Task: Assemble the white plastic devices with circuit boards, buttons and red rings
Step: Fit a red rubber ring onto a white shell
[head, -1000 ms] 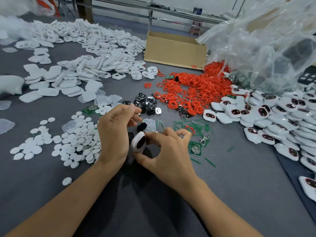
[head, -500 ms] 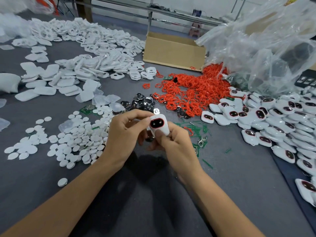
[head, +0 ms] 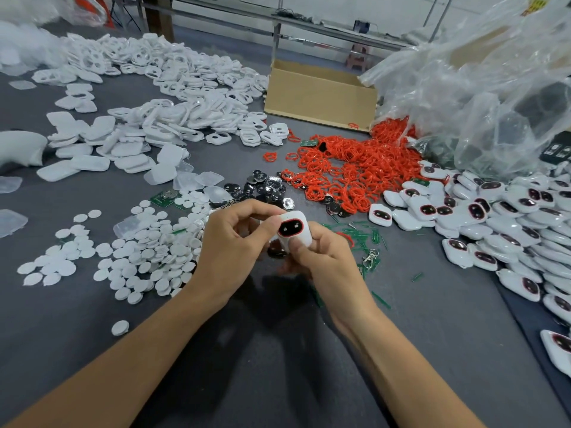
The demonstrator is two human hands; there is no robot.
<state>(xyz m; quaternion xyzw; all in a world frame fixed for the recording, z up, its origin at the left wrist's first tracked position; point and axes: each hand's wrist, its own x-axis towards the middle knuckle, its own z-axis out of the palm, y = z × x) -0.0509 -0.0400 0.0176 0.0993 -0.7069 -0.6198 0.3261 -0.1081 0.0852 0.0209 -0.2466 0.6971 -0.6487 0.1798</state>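
Flipped face-up since a second ago: the device [head: 295, 231], a smooth rounded white shell, glossy black oval rimmed red, pinched by left hand [head: 230, 242] and right hand [head: 324, 257] above the matte grey table [head: 278, 350]

Bright even overhead light, soft shadows under forearms, wide-angle bowing at edges.

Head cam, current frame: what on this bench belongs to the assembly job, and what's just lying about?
Job: white device, gripped by left hand and right hand; red rings; white shells; black buttons; circuit boards; finished devices.

Lying about: cardboard box; clear plastic bags; green offcuts; metal clasp.
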